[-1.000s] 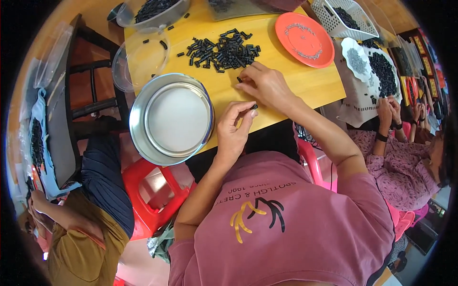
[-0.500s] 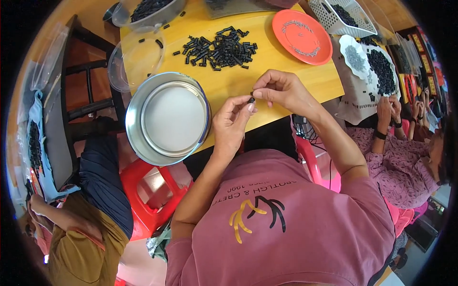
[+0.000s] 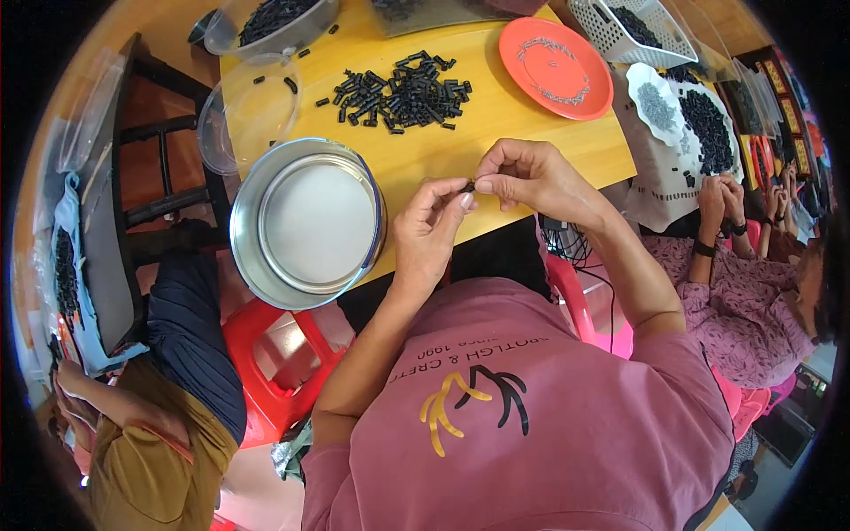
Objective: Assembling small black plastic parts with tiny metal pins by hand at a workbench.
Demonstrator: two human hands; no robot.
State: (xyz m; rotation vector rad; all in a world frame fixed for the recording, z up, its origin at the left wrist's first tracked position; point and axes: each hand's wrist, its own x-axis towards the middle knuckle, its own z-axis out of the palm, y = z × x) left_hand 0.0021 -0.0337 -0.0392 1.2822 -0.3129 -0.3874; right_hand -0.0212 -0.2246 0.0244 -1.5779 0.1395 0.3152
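Observation:
Between the thumb and fingers of my left hand is a small black cylindrical part. The fingers of my right hand are pinched at its right end; any tiny piece between them is too small to make out. Both hands are over the table's near edge. Beyond them lies a pile of similar black parts. On the right, a red plate carries small grey pieces set in curved rows. Beside my left hand stands a round metal tin with a pale inside.
The yellow table also bears a clear lid with a few black parts and a clear tub of them. At right are a white basket and a co-worker's hands. A red stool stands at lower left.
My right hand has come down slightly, and its fingertips now meet the black part in my left hand. The left hand has barely moved.

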